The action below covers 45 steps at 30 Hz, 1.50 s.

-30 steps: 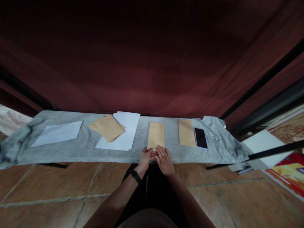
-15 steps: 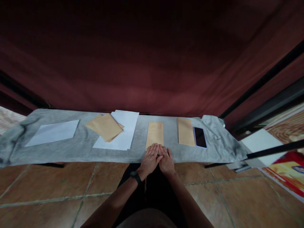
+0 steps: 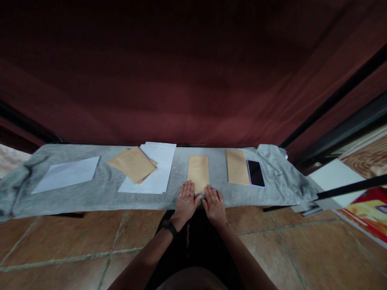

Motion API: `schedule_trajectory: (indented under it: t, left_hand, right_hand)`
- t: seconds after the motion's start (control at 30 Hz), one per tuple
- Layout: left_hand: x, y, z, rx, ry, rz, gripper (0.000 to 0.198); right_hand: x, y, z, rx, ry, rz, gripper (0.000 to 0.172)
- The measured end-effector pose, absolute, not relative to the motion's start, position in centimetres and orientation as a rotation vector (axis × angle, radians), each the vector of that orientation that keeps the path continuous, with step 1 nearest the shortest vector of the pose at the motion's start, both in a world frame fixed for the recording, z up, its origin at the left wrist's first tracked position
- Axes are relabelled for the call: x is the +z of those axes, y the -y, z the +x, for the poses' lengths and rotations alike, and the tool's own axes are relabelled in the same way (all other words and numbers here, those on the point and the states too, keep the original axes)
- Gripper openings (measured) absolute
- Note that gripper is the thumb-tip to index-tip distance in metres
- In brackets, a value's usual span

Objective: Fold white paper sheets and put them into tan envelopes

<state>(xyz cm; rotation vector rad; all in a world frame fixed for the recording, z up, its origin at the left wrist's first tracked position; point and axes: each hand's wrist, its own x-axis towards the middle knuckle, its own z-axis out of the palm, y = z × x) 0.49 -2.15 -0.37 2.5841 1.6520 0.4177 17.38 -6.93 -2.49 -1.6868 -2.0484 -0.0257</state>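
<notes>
A brown paper envelope point(image 3: 198, 171) with a small red print at its upper right lies flat, straight in front of me. My left hand point(image 3: 186, 201) rests with outstretched fingers over its lower left corner. On the lower right corner lie the fingertips of my right hand point(image 3: 214, 204), also flat and stretched out. Between the two hands the envelope's near edge shows. To the left, several brown envelopes point(image 3: 134, 164) lie loosely piled on white paper sheets point(image 3: 165, 163). A neat stack of brown envelopes point(image 3: 238, 167) sits to the right.
A grey cloth point(image 3: 105, 197) covers the narrow table. Farther left lies a white sheet point(image 3: 68, 174). A smartphone point(image 3: 256, 173) with a pale edge is beside the right stack. Dark red fabric point(image 3: 181, 100) hangs behind the table, and black metal bars point(image 3: 350, 187) stand at the right.
My hands have moved apart, from touching at the middle of the envelope's near edge to its two lower corners. More of that edge is visible now.
</notes>
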Motion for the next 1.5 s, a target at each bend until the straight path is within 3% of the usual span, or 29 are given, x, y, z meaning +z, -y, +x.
schedule_trajectory:
  t: [0.23,0.8,1.1,1.3,1.5]
  left_hand:
    - [0.7,-2.1,5.2,0.292,-1.396,2.641,0.054]
    - [-0.1,-12.3,6.9,0.270,-1.564,2.532,0.063]
    - [-1.4,-8.1,2.8,0.509,-1.850,2.373,0.061]
    - [-1.5,-3.2,0.4,0.656,-1.711,2.255,0.054]
    - [0.3,-2.5,0.5,0.821,-1.689,1.752,0.056]
  right_hand:
    - [-2.6,6.8,17.0,-0.037,2.013,-1.695,0.047]
    - [-1.5,6.8,17.0,0.035,2.017,-1.735,0.052]
    - [-1.8,6.8,17.0,0.024,1.999,-1.714,0.052]
    - [-2.0,6.8,16.8,-0.018,1.992,-1.706,0.051]
    - [-2.1,6.8,16.6,-0.045,1.986,-1.726,0.053]
